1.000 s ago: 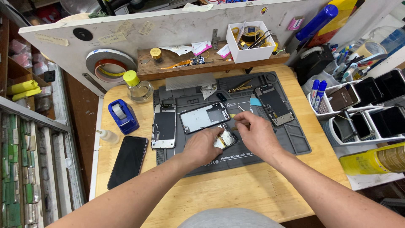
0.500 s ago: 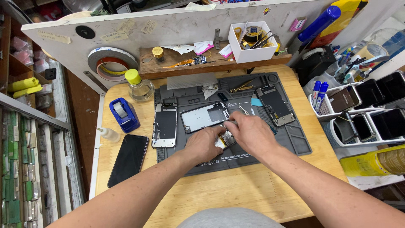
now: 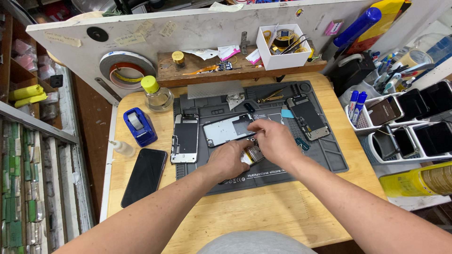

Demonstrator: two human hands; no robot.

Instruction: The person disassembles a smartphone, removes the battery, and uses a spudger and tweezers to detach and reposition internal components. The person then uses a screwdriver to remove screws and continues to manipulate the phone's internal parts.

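My left hand (image 3: 229, 160) grips a small silver phone part (image 3: 253, 154) over the grey silicone work mat (image 3: 325, 155). My right hand (image 3: 273, 139) reaches in from the right, its fingers closed on the same small part. Just beyond both hands lies an open silver phone frame (image 3: 226, 129). A stripped phone housing (image 3: 185, 138) rests at the mat's left side and a phone board assembly (image 3: 307, 116) at its right.
A black phone (image 3: 144, 176) lies face down at the left on the wooden table (image 3: 263, 211), near a blue tape dispenser (image 3: 139, 125) and a yellow-capped bottle (image 3: 155, 94). Tweezers (image 3: 270, 96) lie at the mat's far edge. A white box (image 3: 282, 49) sits on the shelf; trays stand right.
My right hand has moved left and closed onto the small part held by my left hand. Both hands have drawn together over the mat.
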